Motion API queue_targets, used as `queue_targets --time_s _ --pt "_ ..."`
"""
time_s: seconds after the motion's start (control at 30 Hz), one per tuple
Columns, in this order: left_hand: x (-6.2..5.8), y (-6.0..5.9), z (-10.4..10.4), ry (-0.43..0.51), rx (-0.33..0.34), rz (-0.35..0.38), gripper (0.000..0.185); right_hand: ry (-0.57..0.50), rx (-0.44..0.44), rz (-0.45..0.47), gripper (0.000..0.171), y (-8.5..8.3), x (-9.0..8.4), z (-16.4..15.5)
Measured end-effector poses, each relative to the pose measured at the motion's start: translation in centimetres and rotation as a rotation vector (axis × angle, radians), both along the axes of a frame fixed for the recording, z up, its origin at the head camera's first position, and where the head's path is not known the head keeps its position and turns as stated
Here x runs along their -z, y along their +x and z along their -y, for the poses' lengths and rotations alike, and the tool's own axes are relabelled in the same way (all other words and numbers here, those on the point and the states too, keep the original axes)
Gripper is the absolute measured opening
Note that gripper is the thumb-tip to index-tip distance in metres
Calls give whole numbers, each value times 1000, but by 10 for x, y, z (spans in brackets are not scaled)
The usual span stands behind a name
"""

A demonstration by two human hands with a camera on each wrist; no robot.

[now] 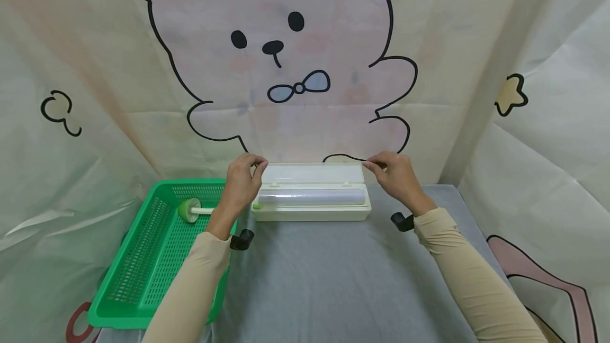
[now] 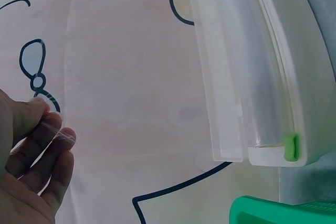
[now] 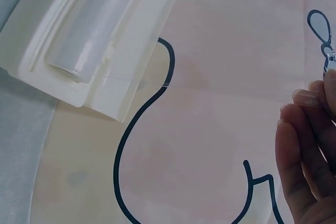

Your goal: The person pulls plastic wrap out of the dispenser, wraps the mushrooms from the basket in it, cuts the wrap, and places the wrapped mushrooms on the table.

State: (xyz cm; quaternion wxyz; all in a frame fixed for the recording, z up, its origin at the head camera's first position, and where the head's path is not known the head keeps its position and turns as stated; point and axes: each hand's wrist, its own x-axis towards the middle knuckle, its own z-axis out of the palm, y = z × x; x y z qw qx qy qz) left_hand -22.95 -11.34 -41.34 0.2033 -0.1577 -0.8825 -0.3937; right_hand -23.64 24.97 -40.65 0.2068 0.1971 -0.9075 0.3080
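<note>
A cream cling film dispenser (image 1: 310, 216) lies on the table with its lid (image 1: 312, 173) raised. Inside it sits a roll of clear film (image 1: 310, 197), and a green slider (image 2: 291, 148) shows at its left end. Above the dispenser's left side, my left hand (image 1: 242, 184) pinches a thin edge of cling film (image 2: 56, 129) between thumb and fingertips. Over the right side, my right hand (image 1: 396, 175) pinches with thumb and forefinger at about the same height. The clear sheet between the hands hardly shows against the backdrop.
A green plastic basket (image 1: 102, 308) stands at the left, partly behind my left forearm. In it lies a green and white knobbed tool (image 1: 188, 210) with a white handle. A grey cloth (image 1: 333, 279) covers the table. Printed curtains (image 1: 333, 131) hang behind and at both sides.
</note>
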Motion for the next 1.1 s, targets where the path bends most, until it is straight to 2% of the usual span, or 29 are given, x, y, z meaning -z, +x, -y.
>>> queue_targets --time_s 0.77,1.1 --pt "-10 5 3 50 24 -107 9 -46 -30 -39 7 8 -15 -1" --pt "-13 6 3 58 36 -118 9 -49 -41 -63 6 8 -16 -2"
